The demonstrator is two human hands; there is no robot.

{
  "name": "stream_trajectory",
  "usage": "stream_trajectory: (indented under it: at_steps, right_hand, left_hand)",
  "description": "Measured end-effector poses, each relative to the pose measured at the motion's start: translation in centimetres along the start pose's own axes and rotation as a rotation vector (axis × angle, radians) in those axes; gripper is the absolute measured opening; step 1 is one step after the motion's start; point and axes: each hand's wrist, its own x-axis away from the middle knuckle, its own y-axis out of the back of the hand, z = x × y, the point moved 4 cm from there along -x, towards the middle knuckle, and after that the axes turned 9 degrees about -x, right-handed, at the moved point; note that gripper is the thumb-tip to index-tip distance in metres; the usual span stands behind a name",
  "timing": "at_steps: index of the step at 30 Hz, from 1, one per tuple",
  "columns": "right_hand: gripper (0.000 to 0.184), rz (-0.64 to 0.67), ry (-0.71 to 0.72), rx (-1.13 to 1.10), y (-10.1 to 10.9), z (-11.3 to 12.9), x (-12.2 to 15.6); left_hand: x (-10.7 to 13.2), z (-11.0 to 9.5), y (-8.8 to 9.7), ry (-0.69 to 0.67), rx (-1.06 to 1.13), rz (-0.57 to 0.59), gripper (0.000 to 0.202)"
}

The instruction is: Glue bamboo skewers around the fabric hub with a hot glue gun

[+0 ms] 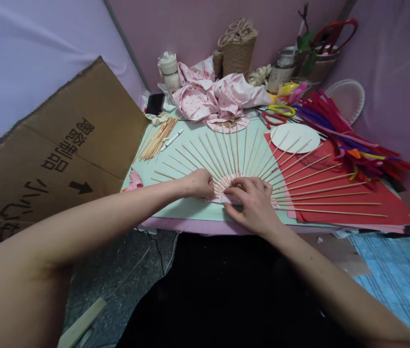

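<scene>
A half-circle fan of thin wooden sticks (238, 147) spreads over the table, its sticks meeting at a base of pink-and-white patterned fabric (231, 198). My left hand (202, 184) is closed at the left side of this base, fingers curled down; whatever they pinch is hidden. On the right of the base rests my right hand (253, 195), thumb and fingers apart and bent over the fabric, which partly hides it. Several sticks on the right lie across a red sheet (313, 181) and a white oval piece (295, 138).
At left stands a cardboard flap (70, 145). Loose sticks (159, 138) and a white marker (172, 140) lie nearby. Behind are crumpled pink fabric (222, 94), a twine spool (239, 50), a bottle (169, 70), a phone (155, 103), scissors (275, 118) and coloured pipe cleaners (349, 130).
</scene>
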Motion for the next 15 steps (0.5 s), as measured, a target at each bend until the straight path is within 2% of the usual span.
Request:
stream_trajectory:
  at_steps: [15]
  right_hand:
    - [0.022, -0.005, 0.002, -0.018, 0.18, 0.10, -0.08]
  left_hand:
    - [0.20, -0.17, 0.24, -0.003, 0.029, -0.016, 0.009]
